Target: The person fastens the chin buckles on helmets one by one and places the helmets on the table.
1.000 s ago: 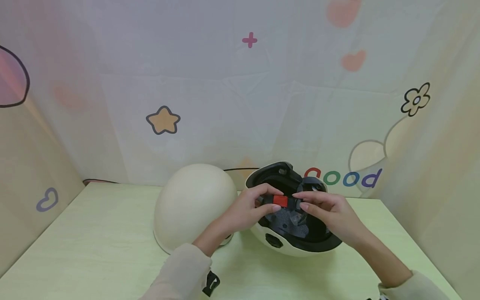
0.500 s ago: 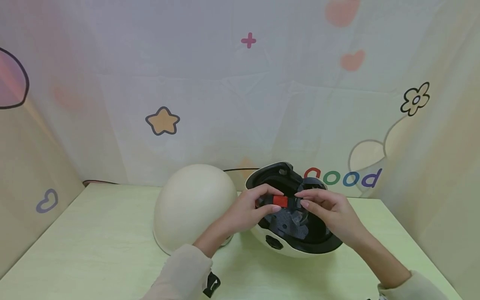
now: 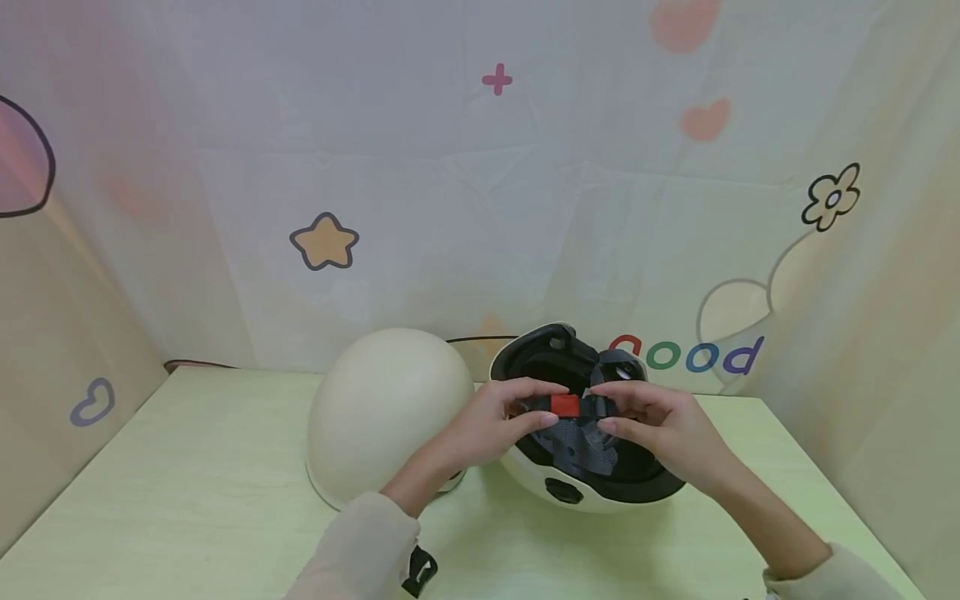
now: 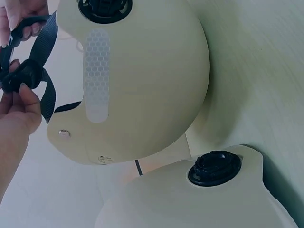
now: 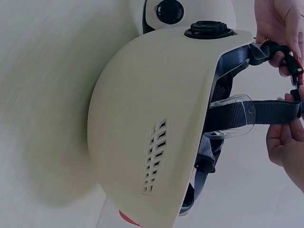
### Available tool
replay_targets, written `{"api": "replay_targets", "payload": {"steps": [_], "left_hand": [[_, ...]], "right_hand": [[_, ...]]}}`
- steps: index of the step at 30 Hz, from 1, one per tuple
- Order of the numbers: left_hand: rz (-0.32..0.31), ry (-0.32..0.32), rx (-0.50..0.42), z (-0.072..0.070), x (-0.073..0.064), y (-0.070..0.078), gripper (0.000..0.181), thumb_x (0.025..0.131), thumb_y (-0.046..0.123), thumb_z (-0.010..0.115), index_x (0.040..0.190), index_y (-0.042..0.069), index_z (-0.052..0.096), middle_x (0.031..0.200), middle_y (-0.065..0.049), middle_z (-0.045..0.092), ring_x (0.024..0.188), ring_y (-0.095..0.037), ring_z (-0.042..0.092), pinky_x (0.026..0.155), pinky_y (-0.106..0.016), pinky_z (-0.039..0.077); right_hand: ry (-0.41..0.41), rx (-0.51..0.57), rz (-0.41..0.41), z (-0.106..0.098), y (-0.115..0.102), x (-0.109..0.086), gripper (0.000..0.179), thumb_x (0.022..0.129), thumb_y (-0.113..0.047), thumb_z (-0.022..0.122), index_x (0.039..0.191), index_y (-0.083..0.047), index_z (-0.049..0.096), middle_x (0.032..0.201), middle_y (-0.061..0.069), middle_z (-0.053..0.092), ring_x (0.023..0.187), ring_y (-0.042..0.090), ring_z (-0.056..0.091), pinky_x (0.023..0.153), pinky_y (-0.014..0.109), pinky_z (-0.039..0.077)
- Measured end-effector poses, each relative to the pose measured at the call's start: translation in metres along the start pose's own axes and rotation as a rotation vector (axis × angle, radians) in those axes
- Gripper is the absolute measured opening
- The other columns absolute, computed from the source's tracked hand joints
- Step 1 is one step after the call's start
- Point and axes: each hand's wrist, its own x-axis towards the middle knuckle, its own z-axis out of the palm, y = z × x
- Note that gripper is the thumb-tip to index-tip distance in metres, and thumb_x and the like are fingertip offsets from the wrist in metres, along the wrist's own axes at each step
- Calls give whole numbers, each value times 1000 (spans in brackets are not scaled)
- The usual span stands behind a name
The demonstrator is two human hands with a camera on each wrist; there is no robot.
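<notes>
A cream helmet [image 5: 137, 104] rests upside down on the table, its black padded inside [image 3: 630, 458] facing up. Across its opening runs a black chin strap [image 5: 275, 112] with a red buckle [image 3: 565, 406]. My left hand [image 3: 483, 425] pinches the strap end at the left of the buckle, thumb below and fingers above. On the other side, my right hand [image 3: 675, 433] pinches the black strap between thumb and fingertips. The buckle's two parts sit together in the head view. A clear plastic sleeve [image 5: 240, 116] wraps part of the strap in the right wrist view.
A second cream helmet [image 3: 390, 408] stands dome up just left of the first, partly behind my left forearm. A black strap piece [image 3: 420, 571] shows beside my left sleeve. The pale table [image 3: 187, 475] meets a printed curtain [image 3: 420, 250] at the back.
The buckle has shifted slightly right and down between my hands. The upturned helmet has turned a little, its front knob moving right. Both hands keep their grip on the strap.
</notes>
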Motion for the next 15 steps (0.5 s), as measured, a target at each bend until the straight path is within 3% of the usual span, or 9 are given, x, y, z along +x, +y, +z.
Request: {"api": "replay_targets", "payload": {"steps": [15], "left_hand": [[8,-96,-93,0,-1,-3,29,88,12,61,116,7,59,103,-7,63,76,-12,53,66,-21,42]], "right_hand": [[-51,51,-30,-4,3,-4,30,80,-1,66,110,1,62,87,6,60,71,16,57,62,24,50]]}}
